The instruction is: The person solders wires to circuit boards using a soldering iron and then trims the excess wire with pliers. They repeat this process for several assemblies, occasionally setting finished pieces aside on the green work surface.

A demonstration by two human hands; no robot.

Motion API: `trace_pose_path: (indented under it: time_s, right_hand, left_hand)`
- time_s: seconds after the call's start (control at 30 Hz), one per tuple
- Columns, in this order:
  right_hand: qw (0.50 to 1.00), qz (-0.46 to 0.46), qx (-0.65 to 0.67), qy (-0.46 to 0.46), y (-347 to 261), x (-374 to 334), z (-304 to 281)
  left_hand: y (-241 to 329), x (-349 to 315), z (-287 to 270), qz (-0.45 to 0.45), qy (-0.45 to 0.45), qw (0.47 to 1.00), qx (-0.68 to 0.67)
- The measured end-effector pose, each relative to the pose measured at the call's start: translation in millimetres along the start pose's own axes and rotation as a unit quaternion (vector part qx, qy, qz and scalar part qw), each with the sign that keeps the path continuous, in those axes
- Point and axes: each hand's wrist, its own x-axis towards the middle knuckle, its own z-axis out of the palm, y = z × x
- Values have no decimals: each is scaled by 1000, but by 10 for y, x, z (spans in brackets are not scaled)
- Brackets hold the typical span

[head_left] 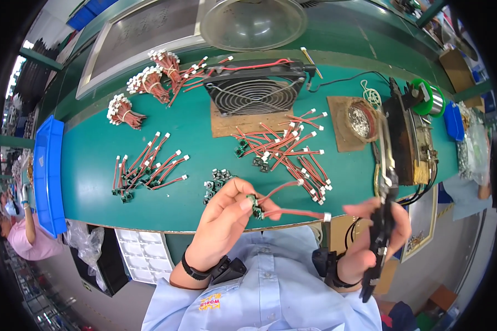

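A: Where are the green boards (258,212) held?
B: Pinched by the left hand (223,216) near the bench (83,193) edge; wires (290,212) left free, presumably for access.
A: Right hand (397,225)?
B: Wrapped around a black-handled tool (379,234), held apart, probably for clearance.

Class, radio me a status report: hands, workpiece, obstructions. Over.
Left hand: fingers pinching green boards, red wires trailing. Right hand: gripping black-handled tool. Loose wired leads scattered beyond both.
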Motion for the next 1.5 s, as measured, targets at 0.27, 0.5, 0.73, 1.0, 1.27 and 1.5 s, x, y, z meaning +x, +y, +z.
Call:
trace_pose_path:
  time_s: [0.27, 0.5, 0.73, 1.0, 1.27, 1.5]
  right_hand:
    - [956, -83, -164, -230, 30, -149, -268]
    - [949, -88, -115, -279, -28, -219, -106]
    - [943, -64, -119, -306, -50, -209, -119]
    - [943, -56, -116, -308, -59, -204, -125]
    - [942, -53, -118, -310, -63, -193, -139]
    - [943, -57, -117, -307, -30, -219, -129]
  left_hand:
    - [-20, 82, -20, 117, 105, 971, 178]
    - [-95, 106, -52, 173, 107, 956, 211]
    - [-100, 92, -38, 184, 120, 945, 240]
    - [-106, 85, -39, 175, 106, 943, 262]
    - [-133, 95, -47, 184, 117, 936, 277]
    - [-134, 86, -32, 186, 125, 936, 272]
